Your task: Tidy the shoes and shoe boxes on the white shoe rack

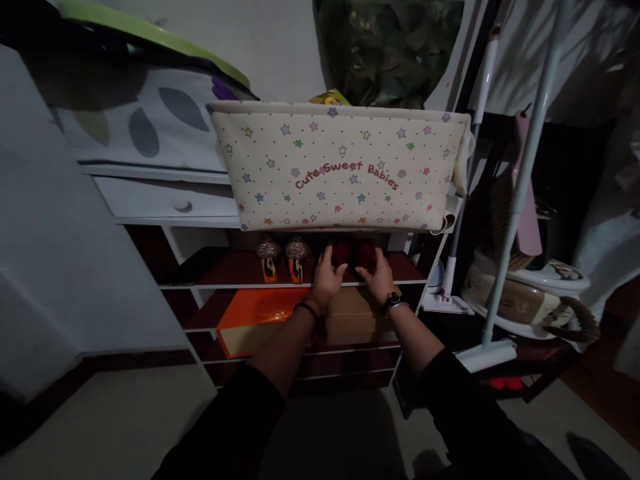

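On the upper board of a shoe rack (240,270), my two hands are side by side. My left hand (328,279) is closed around the outer side of a dark red, rounded shoe (342,253). Its match, another dark red shoe (365,253), is gripped from the right by my right hand (379,277). Both shoes are dim, and their far parts are hidden in shadow. To the left stands a pair of glittery shoes, a left one (269,248) and a right one (297,249), with orange and black showing at the lower front.
A star-patterned fabric basket (345,153) overhangs the shelf. Below lie an orange box (260,307) and a brown cardboard box (353,313). A white drawer (175,203) is at left. On the right are a mop pole (523,173), a pink-handled brush (525,213) and a lidded pot (505,290).
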Available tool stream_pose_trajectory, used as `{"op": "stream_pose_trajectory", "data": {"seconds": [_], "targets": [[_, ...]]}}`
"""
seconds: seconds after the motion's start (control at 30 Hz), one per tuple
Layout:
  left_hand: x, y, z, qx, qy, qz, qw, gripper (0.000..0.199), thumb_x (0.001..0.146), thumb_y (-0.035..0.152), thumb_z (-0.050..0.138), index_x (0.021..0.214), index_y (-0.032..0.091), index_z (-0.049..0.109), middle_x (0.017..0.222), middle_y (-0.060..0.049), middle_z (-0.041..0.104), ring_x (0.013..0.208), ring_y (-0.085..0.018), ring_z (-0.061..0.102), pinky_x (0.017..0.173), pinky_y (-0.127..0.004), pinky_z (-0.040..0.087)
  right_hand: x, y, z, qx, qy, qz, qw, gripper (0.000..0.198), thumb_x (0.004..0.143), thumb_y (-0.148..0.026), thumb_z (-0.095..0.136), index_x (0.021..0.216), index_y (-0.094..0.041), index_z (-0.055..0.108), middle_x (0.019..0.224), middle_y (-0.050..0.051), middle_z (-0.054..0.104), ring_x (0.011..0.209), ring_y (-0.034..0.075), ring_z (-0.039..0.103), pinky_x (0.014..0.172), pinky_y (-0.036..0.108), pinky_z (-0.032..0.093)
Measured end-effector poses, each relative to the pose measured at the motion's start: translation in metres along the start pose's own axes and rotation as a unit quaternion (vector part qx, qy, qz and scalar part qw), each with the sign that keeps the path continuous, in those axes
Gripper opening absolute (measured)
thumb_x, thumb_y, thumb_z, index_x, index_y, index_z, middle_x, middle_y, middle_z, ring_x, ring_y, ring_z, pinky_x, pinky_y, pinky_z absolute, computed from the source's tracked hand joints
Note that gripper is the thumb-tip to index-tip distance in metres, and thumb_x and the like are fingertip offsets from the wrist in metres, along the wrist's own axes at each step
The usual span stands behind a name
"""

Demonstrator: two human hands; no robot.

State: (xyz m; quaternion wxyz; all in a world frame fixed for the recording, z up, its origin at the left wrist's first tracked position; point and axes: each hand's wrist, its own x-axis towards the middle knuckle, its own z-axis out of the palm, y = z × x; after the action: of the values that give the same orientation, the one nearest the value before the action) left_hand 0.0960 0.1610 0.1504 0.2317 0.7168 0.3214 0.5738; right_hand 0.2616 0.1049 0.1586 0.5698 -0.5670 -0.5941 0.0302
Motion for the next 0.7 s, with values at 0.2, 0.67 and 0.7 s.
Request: {"op": "stream_pose_trajectory", "data": {"seconds": [0.2, 0.67, 0.7], "targets": [[-0.003, 0.006, 0.001, -0.037, -0.004, -0.050, 0.998, 0.079, 0.089, 0.023, 0.066, 0.161, 0.017, 0.032, 0.162, -0.019, 0.041, 0.141, -0.028, 0.052, 0.116, -0.044, 0.052, -0.003, -0.003, 0.001, 0.009, 0.004, 0.014, 1.000, 0.075, 0.078, -0.024, 0.079, 0.147, -0.018, 0.049, 0.117, 0.014, 0.067, 0.092, 0.024, 0.068, 0.090, 0.039, 0.056], [-0.106, 0.077, -0.030, -0.233, 0.067, -0.141, 0.960, 0.065, 0.084, 0.034, 0.076, 0.145, 0.022, 0.054, 0.104, -0.002, 0.058, 0.088, -0.010, 0.060, 0.081, -0.022, 0.053, -0.142, -0.075, -0.017, 0.428, 0.049, 0.180, 0.884, 0.068, 0.084, -0.039, 0.078, 0.146, -0.030, 0.051, 0.087, -0.004, 0.056, 0.072, 0.012, 0.054, 0.070, 0.026, 0.051], [-0.118, 0.086, -0.034, -0.308, 0.051, -0.184, 0.932, 0.070, 0.083, 0.033, 0.078, 0.147, 0.025, 0.051, 0.090, 0.002, 0.054, 0.076, -0.007, 0.054, 0.072, -0.019, 0.048, -0.156, -0.082, -0.016, 0.486, 0.026, 0.213, 0.847, 0.069, 0.082, -0.035, 0.080, 0.146, -0.033, 0.051, 0.080, -0.007, 0.051, 0.064, 0.010, 0.047, 0.063, 0.023, 0.046]]}}
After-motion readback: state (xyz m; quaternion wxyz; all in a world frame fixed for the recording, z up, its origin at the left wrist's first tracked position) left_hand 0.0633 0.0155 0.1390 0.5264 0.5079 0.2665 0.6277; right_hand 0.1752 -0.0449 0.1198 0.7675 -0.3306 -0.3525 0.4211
